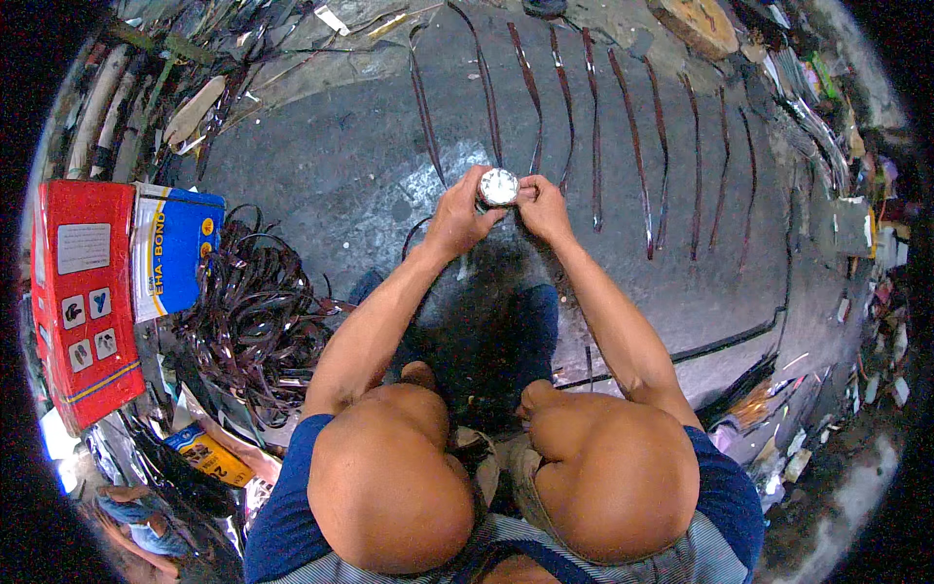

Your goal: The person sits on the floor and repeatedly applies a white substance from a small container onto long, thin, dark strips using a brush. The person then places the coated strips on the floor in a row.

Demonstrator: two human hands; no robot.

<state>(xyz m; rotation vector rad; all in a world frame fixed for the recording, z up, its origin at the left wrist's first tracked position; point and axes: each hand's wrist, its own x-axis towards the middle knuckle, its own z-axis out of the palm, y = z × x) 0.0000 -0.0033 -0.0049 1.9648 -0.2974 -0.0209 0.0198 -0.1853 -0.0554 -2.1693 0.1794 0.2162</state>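
Between my hands is a small round object with a shiny silver-white top and a dark side. My left hand is closed around its left side, thumb below and fingers behind. From the right, my right hand meets it with fingertips pinched together at its edge. Whether those fingertips also grip something thin cannot be made out. Several dark brown, glossy strips lie side by side on the dark floor sheet, beyond and to the right of my hands. Just left of my left wrist, a thin dark strip curves.
A tangled heap of dark strips lies left of my arm. Beside it stand a red box and a blue-and-white box. At the far right edge sits a round wooden block. Scraps line the right side.
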